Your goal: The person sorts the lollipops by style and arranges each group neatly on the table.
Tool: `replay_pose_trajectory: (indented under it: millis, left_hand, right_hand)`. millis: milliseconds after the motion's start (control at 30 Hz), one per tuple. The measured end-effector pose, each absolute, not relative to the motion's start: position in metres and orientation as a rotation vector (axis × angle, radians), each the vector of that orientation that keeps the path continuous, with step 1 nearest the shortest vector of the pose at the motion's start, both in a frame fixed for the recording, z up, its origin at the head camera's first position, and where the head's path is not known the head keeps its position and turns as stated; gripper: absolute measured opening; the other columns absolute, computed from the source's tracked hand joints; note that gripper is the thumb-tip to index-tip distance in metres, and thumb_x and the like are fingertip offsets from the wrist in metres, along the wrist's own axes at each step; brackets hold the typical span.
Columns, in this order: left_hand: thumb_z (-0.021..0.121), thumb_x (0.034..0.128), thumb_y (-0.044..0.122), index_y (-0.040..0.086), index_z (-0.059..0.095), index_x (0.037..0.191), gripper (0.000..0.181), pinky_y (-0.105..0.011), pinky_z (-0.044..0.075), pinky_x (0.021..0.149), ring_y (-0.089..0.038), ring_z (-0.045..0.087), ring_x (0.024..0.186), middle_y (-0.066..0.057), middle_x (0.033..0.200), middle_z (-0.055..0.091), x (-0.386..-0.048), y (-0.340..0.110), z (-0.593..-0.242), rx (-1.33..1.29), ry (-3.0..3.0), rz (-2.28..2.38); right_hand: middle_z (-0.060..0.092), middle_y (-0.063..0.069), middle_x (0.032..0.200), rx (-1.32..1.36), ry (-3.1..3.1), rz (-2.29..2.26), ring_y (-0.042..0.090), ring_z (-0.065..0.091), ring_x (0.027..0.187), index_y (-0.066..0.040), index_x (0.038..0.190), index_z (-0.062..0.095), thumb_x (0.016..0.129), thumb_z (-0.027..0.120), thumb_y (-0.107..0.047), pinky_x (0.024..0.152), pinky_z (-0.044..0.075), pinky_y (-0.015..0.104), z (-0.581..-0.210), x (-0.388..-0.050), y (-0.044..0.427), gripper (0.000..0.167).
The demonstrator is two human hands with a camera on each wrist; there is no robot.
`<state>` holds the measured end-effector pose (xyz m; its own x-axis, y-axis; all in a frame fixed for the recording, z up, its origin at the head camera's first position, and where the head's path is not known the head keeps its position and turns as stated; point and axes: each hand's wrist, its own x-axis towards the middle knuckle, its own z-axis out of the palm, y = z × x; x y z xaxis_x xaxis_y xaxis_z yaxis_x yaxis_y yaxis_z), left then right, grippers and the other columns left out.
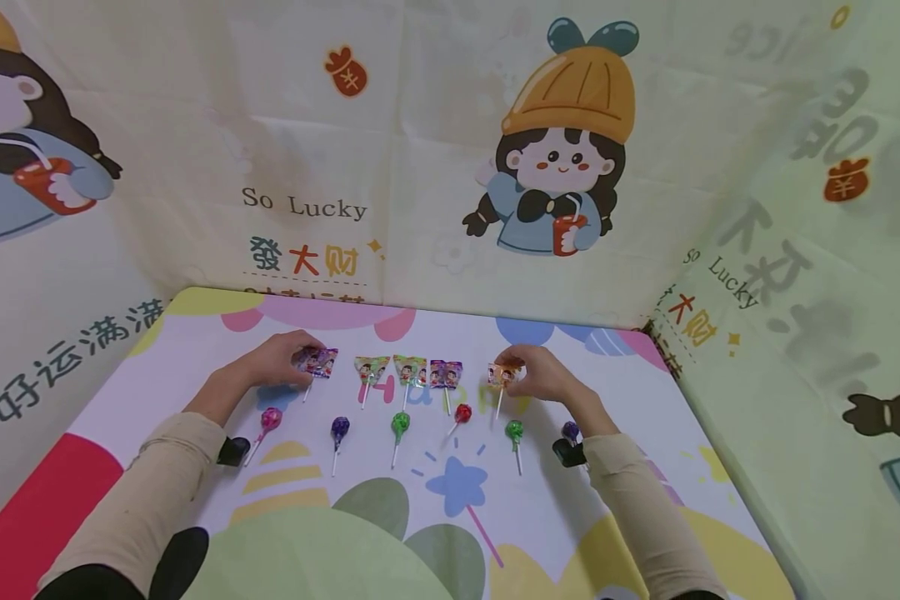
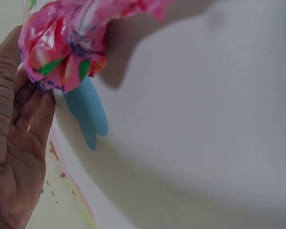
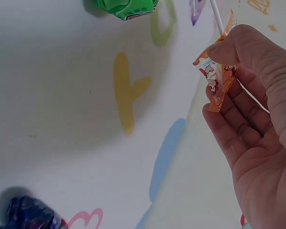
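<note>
My left hand (image 1: 281, 360) pinches a flat purple-wrapped lollipop (image 1: 322, 362) at the left end of the back row. In the left wrist view that hand (image 2: 19, 148) is partly behind a pink lollipop (image 2: 52, 43), which hides most of what it grips. An orange-wrapped lollipop (image 1: 498, 376) is held by its wrapper between the thumb and fingers of my right hand (image 1: 543, 372). The right wrist view shows this orange wrapper (image 3: 218, 78) clearly, its white stick pointing up. Between the hands lie two green-wrapped lollipops (image 1: 372, 368) and another purple one (image 1: 446, 373).
A front row of round lollipops runs across the table (image 1: 285, 567): pink (image 1: 270, 419), dark blue (image 1: 340, 428), green (image 1: 400, 423), red (image 1: 462, 413), green (image 1: 513, 430) and purple (image 1: 571, 431), partly behind the right wrist. Printed cloth walls (image 1: 435, 192) stand behind and beside the table.
</note>
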<state>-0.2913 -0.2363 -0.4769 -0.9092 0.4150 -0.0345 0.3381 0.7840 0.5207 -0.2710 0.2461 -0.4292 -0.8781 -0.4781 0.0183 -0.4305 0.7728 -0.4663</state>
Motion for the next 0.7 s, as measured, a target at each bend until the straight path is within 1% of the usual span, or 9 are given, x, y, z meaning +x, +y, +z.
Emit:
replay_pose_trajectory:
  millis: [200, 333, 700]
  left_hand:
    - [0.083, 0.0832, 0.017, 0.003, 0.057, 0.139, 0.063, -0.062, 0.039, 0.113, -0.041, 0.050, 0.129, -0.021, 0.141, 0.055, -0.292, -0.236, -0.477, 0.600, 2.829, 0.788]
    - [0.083, 0.0832, 0.017, 0.002, 0.057, 0.139, 0.063, -0.062, 0.039, 0.112, -0.042, 0.050, 0.129, -0.022, 0.141, 0.055, -0.291, -0.237, -0.477, 0.607, 2.830, 0.793]
    - [0.084, 0.0825, 0.018, 0.001, 0.059, 0.136, 0.062, -0.062, 0.039, 0.112, -0.042, 0.051, 0.129, -0.022, 0.139, 0.056, -0.290, -0.237, -0.476, 0.651, 2.825, 0.804]
  right_hand:
    - [0.070, 0.005, 0.113, -0.668, 2.839, -0.667, 0.024, 0.061, 0.103, -0.008, 0.117, 0.070, 0.080, 0.083, -0.010, 0.104, 0.051, 0.048, -0.435, -0.284, 0.235, 0.039]
    - [0.070, 0.006, 0.115, -0.676, 2.827, -0.636, 0.024, 0.060, 0.104, -0.009, 0.118, 0.070, 0.082, 0.083, -0.011, 0.105, 0.050, 0.047, -0.438, -0.291, 0.229, 0.038]
    - [0.070, 0.007, 0.116, -0.676, 2.791, -0.584, 0.024, 0.060, 0.106, -0.007, 0.119, 0.071, 0.083, 0.084, -0.008, 0.105, 0.049, 0.046, -0.443, -0.299, 0.218, 0.038]
